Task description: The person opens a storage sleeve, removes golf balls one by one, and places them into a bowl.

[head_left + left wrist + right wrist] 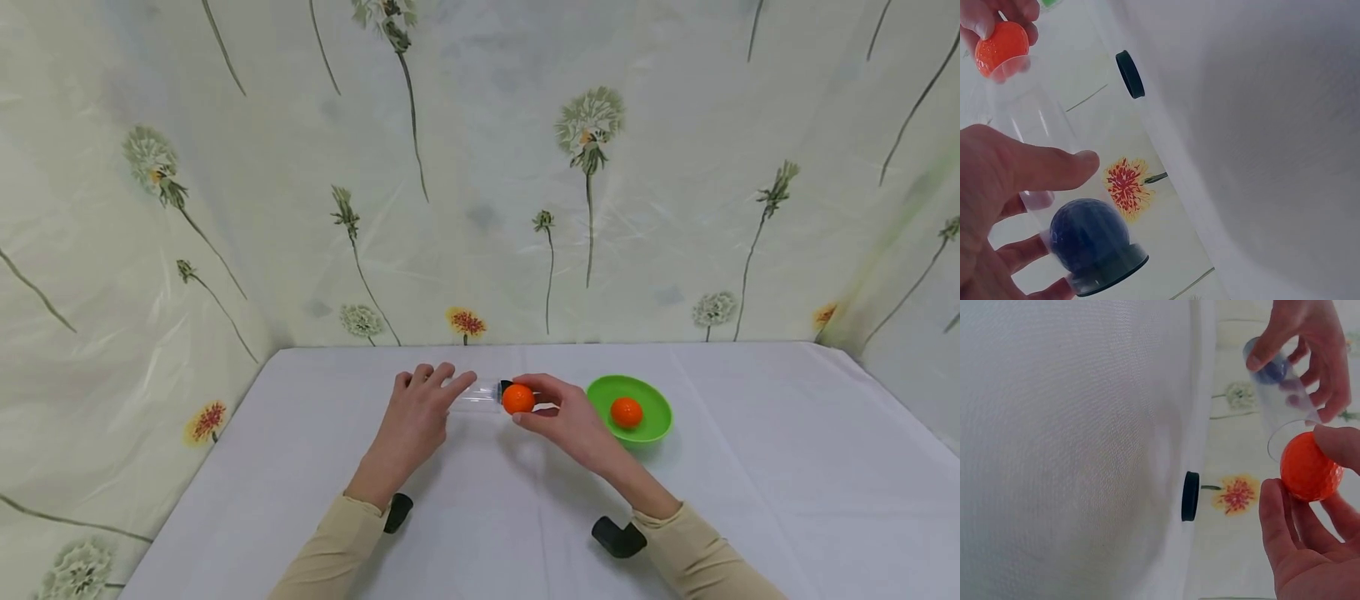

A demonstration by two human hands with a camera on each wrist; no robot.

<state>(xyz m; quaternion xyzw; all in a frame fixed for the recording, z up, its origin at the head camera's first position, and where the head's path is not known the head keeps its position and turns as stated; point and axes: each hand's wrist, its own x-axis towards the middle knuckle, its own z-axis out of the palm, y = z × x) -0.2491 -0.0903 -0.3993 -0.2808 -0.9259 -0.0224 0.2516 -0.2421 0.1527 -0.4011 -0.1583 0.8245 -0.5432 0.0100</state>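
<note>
My left hand point(420, 421) holds a clear plastic tube point(477, 393), thumb on one side and fingers on the other. In the left wrist view a dark blue ball point(1089, 234) sits inside the tube, against the dark cap point(1110, 270) at its closed end. With thumb and fingertips my right hand point(570, 423) pinches an orange golf ball point(1311, 466) right at the tube's open mouth. A loose black lid point(1190, 496) stands on its edge on the table beyond the hands, partly covered by the orange ball in the head view.
Right of my right hand, a green bowl point(654, 400) contains a second orange ball point(626, 412). A white cloth covers the table point(480, 517). Behind it and at the sides hangs a curtain printed with dandelions point(480, 250).
</note>
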